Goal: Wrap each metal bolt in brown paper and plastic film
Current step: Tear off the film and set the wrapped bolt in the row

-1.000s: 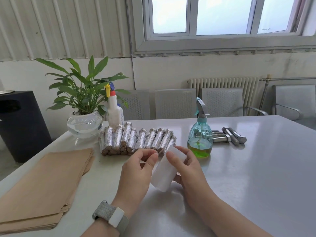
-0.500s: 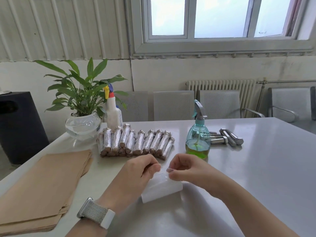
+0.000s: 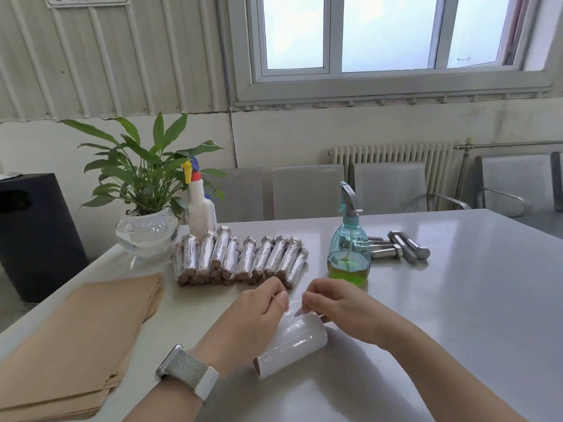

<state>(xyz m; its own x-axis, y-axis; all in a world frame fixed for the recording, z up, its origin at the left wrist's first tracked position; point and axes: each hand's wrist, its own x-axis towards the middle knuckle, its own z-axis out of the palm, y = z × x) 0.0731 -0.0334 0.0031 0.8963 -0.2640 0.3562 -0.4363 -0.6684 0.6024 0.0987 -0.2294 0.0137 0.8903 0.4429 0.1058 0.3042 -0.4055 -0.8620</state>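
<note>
A white roll of plastic film lies on its side on the table in front of me. My left hand and my right hand hover over its far end, both pinching the loose edge of the film. Several wrapped bolts lie in a row behind my hands. Bare metal bolts lie at the right, partly behind a spray bottle. A stack of brown paper rests at the left.
A teal spray bottle with green liquid stands behind my right hand. A white spray bottle and a potted plant stand at the back left of the grey table. Chairs line the far side.
The film roll came down from my raised hands to lie on the table. Both hands now pinch at its edge near the far end.
</note>
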